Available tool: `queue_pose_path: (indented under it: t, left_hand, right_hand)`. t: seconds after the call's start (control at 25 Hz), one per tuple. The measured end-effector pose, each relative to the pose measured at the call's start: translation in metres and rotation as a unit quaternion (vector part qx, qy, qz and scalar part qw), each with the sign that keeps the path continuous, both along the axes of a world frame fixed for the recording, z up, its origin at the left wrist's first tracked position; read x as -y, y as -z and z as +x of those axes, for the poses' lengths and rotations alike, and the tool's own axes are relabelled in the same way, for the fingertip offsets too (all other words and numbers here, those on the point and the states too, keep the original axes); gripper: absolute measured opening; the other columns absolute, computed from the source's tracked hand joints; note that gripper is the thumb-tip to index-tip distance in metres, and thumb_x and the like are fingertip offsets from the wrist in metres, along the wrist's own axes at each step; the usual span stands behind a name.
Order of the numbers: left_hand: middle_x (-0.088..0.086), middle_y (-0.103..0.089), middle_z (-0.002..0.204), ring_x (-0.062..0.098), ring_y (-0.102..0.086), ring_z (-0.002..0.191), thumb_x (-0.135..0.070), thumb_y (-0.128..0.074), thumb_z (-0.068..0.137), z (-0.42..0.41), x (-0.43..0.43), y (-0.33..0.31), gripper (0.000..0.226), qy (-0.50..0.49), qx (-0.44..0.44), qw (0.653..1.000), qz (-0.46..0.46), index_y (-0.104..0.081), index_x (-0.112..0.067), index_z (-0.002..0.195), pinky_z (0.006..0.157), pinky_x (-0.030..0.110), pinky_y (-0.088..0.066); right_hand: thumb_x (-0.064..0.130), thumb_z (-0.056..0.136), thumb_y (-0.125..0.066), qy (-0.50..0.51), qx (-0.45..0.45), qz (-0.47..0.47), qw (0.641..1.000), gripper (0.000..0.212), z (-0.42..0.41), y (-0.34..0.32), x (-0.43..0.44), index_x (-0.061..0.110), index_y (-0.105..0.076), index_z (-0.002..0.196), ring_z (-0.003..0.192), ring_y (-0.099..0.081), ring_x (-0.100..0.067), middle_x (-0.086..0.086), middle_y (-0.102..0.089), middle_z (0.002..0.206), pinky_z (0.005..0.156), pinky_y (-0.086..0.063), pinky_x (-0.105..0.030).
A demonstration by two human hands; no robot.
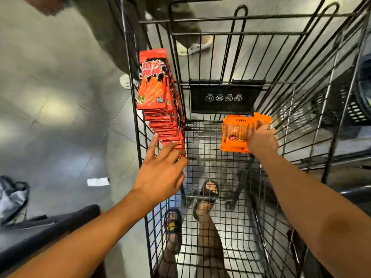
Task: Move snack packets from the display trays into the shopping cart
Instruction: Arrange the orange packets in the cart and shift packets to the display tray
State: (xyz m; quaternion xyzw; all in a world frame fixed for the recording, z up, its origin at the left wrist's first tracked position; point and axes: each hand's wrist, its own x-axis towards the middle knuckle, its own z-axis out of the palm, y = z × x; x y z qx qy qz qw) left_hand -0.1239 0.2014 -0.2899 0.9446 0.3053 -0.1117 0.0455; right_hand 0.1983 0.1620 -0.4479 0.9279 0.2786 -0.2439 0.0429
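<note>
Item 1: left hand point(160, 167). I read it as wide open, fingers straight and spread. The forefinger points up along the cart's left wall and the other fingertips rest on the low end of the red packets.

Item 2: red packets point(158, 93). A long fanned stack inside the shopping cart point(301, 137), leaning on its left wire wall, with the top packet face toward me.

Item 3: right hand point(261, 141). Fingers curled around a bundle of orange packets point(234, 133), gripping it by its right edge.

Item 4: orange packets. Held inside the cart, right of centre, just below the black placard point(223, 98). I cannot tell whether they touch the wire.

Item 5: sandalled feet point(208, 189), seen through the cart floor.
</note>
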Motion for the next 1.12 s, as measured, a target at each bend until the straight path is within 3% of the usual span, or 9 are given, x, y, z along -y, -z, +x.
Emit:
queue_pose_path:
  t: [0.2, 0.32, 0.4, 0.52, 0.6, 0.64, 0.8, 0.96, 1.12]
  left_hand:
    - [-0.004, -0.065, 0.126, 0.027, -0.05, 0.136, -0.037, -0.062, 0.086, 0.001, -0.003, -0.001, 0.026, -0.007, 0.0, 1.0, -0.016, -0.069, -0.026, 0.109, 0.124, 0.062, -0.016]
    - [-0.008, -0.062, 0.131, 0.02, -0.051, 0.131, -0.032, -0.057, 0.093, 0.011, 0.003, 0.007, 0.03, -0.105, 0.134, 0.966, -0.193, -0.067, -0.029, 0.121, 0.113, 0.045, -0.042]
    - [-0.008, -0.058, 0.137, 0.016, -0.054, 0.13, -0.032, -0.059, 0.101, 0.033, 0.009, 0.01, 0.034, -0.296, 0.22, 0.827, -0.425, -0.058, -0.03, 0.136, 0.1, 0.024, -0.048]
    - [0.006, -0.063, 0.139, 0.024, -0.064, 0.122, -0.047, -0.062, 0.101, 0.061, 0.015, 0.013, 0.059, -0.47, 0.255, 0.476, -0.698, -0.049, -0.014, 0.148, 0.096, 0.029, -0.055]
    - [0.018, -0.069, 0.13, 0.031, -0.072, 0.106, -0.04, -0.059, 0.103, 0.067, 0.02, 0.016, 0.051, -0.486, 0.291, 0.371, -0.736, -0.055, -0.007, 0.142, 0.08, 0.037, -0.062]
    - [0.021, -0.07, 0.126, 0.032, -0.074, 0.101, -0.033, -0.063, 0.1, 0.067, 0.023, 0.019, 0.047, -0.51, 0.307, 0.339, -0.728, -0.056, -0.005, 0.138, 0.074, 0.038, -0.063]
    - [0.02, -0.073, 0.121, 0.038, -0.072, 0.107, -0.02, -0.065, 0.099, 0.068, 0.03, 0.035, 0.032, -0.59, 0.334, 0.36, -0.64, -0.061, -0.007, 0.129, 0.089, 0.059, -0.059]
    - [-0.001, -0.077, 0.11, 0.004, -0.075, 0.089, -0.023, -0.063, 0.102, 0.064, 0.025, 0.036, 0.018, -0.597, 0.315, 0.455, -0.58, -0.065, -0.021, 0.12, 0.072, 0.024, -0.06]
    - [-0.007, -0.072, 0.106, -0.012, -0.068, 0.072, -0.021, -0.061, 0.103, 0.061, 0.023, 0.041, 0.017, -0.598, 0.296, 0.469, -0.579, -0.063, -0.022, 0.12, 0.052, 0.007, -0.049]
  right_hand:
    - [0.016, 0.1, -0.049, -0.042, 0.019, 0.03, 0.998, 0.041, 0.005, -0.035, 0.003, -0.003, -0.037, 0.134, 0.093, -0.068, -0.041, -0.021, -0.066, 0.104, 0.075, -0.053, -0.044]
    - [0.022, 0.099, -0.047, 0.046, -0.13, 0.102, 0.985, 0.014, -0.011, -0.075, 0.013, 0.016, -0.045, 0.111, 0.07, -0.059, -0.031, -0.013, -0.06, 0.086, 0.065, -0.05, -0.039]
    - [0.018, 0.099, -0.046, 0.129, -0.301, 0.198, 0.924, 0.009, -0.038, -0.104, 0.024, 0.026, -0.05, 0.101, 0.064, -0.062, -0.026, -0.013, -0.064, 0.09, 0.057, -0.055, -0.039]
    - [0.012, 0.1, -0.049, 0.257, -0.55, 0.216, 0.765, 0.021, -0.085, -0.139, 0.044, 0.025, -0.063, 0.107, 0.058, -0.053, -0.015, -0.001, -0.063, 0.076, 0.049, -0.044, -0.026]
    - [0.012, 0.097, -0.049, 0.24, -0.609, 0.161, 0.739, 0.022, -0.106, -0.141, 0.056, 0.024, -0.066, 0.106, 0.059, -0.056, -0.013, 0.001, -0.064, 0.074, 0.052, -0.044, -0.025]
    - [0.018, 0.098, -0.049, 0.203, -0.588, 0.135, 0.771, 0.02, -0.11, -0.133, 0.06, 0.027, -0.066, 0.104, 0.066, -0.061, -0.012, 0.002, -0.067, 0.08, 0.059, -0.049, -0.028]
    - [0.064, 0.093, -0.046, -0.041, -0.261, 0.068, 0.962, 0.044, -0.082, -0.088, 0.043, 0.03, -0.064, 0.115, 0.097, -0.064, -0.017, 0.005, -0.062, 0.113, 0.085, -0.055, -0.041]
    - [0.037, 0.092, -0.06, -0.033, -0.128, 0.05, 0.99, 0.035, -0.043, -0.048, -0.015, 0.017, -0.054, 0.12, 0.105, -0.061, -0.033, -0.009, -0.059, 0.12, 0.082, -0.051, -0.037]
    - [0.048, 0.087, -0.072, -0.06, -0.072, -0.003, 0.996, 0.065, -0.046, -0.018, -0.034, 0.009, -0.042, 0.13, 0.113, -0.056, -0.034, -0.014, -0.051, 0.126, 0.082, -0.048, -0.041]
